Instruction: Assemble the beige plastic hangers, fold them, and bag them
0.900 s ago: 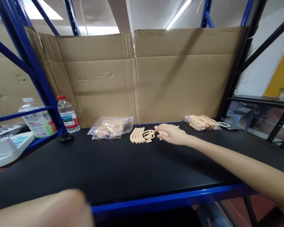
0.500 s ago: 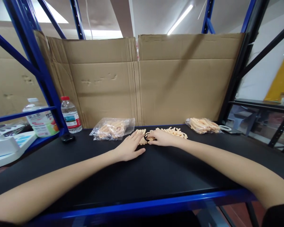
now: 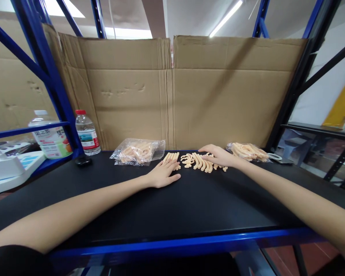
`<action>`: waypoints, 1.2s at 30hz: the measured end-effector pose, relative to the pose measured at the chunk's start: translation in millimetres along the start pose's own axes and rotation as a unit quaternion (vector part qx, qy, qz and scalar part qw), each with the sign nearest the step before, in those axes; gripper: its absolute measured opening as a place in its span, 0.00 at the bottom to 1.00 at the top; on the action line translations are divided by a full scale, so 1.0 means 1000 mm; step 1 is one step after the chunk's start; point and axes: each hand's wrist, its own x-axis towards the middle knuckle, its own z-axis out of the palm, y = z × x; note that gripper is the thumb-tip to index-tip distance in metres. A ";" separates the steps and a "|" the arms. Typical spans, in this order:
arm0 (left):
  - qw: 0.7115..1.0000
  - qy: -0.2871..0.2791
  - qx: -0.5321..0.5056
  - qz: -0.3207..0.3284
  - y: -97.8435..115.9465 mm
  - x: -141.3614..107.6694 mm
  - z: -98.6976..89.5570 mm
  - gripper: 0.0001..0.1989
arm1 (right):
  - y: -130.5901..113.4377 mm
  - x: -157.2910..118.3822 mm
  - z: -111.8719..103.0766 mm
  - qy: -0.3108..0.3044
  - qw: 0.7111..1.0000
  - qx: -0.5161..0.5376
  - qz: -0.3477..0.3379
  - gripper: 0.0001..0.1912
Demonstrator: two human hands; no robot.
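Observation:
My left hand (image 3: 162,174) lies flat with its fingers spread over a row of straight beige pieces (image 3: 171,156), partly covering them. To the right of that row lies a loose group of curved beige pieces (image 3: 199,162), shaped a bit like small ribs. My right hand (image 3: 218,155) is above the right part of this group, fingers stretched out and apart, with nothing visible in them. Some of the curved pieces are hidden beneath it. I cannot make out what the pieces are.
Clear plastic bags of similar beige pieces lie at the back left (image 3: 138,151) and back right (image 3: 248,151). A red-capped water bottle (image 3: 87,134) and a black mouse-like object (image 3: 83,161) are at the left. Cardboard (image 3: 126,99) walls the back of the black table (image 3: 172,207).
My right hand has moved right, away from the row of straight pieces and over the curved ones, uncovering several of them. My left hand stays on the row. The view has shifted slightly.

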 end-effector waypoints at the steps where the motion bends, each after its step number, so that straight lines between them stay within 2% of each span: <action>1: 1.000 0.001 -0.001 -0.002 0.000 0.000 0.000 0.35 | 0.004 -0.010 -0.003 -0.007 1.000 -0.024 0.007 0.24; 4: 1.000 0.000 -0.001 -0.012 0.000 0.000 0.001 0.36 | 0.005 -0.035 0.000 -0.052 0.995 -0.075 0.035 0.31; 8: 1.000 -0.002 0.004 -0.021 0.001 0.000 0.002 0.37 | -0.006 -0.047 0.017 -0.085 0.991 -0.089 0.053 0.31; 12: 1.000 0.003 0.004 -0.015 0.000 0.000 0.003 0.37 | -0.008 -0.043 0.026 -0.077 0.992 -0.083 0.051 0.28; 17: 1.000 0.000 0.001 -0.019 0.000 0.001 0.002 0.37 | 0.005 -0.029 0.031 -0.075 0.992 -0.089 0.057 0.26; 24: 1.000 -0.003 0.005 -0.024 0.001 0.001 0.001 0.38 | 0.015 -0.019 0.034 -0.102 0.984 -0.112 0.099 0.29; 27: 1.000 0.003 0.005 -0.026 0.000 0.004 0.003 0.38 | -0.001 -0.020 0.029 -0.063 0.985 -0.127 0.096 0.31; 29: 1.000 0.005 0.006 -0.025 0.000 0.006 0.004 0.38 | -0.020 -0.019 0.027 -0.045 0.991 -0.115 0.042 0.33; 32: 1.000 0.006 0.010 -0.026 0.000 0.009 0.004 0.38 | -0.047 -0.014 0.031 -0.080 0.993 -0.069 -0.054 0.35; 36: 1.000 0.011 0.007 -0.027 -0.002 0.011 0.004 0.38 | -0.059 0.000 0.043 -0.147 0.986 -0.051 -0.052 0.38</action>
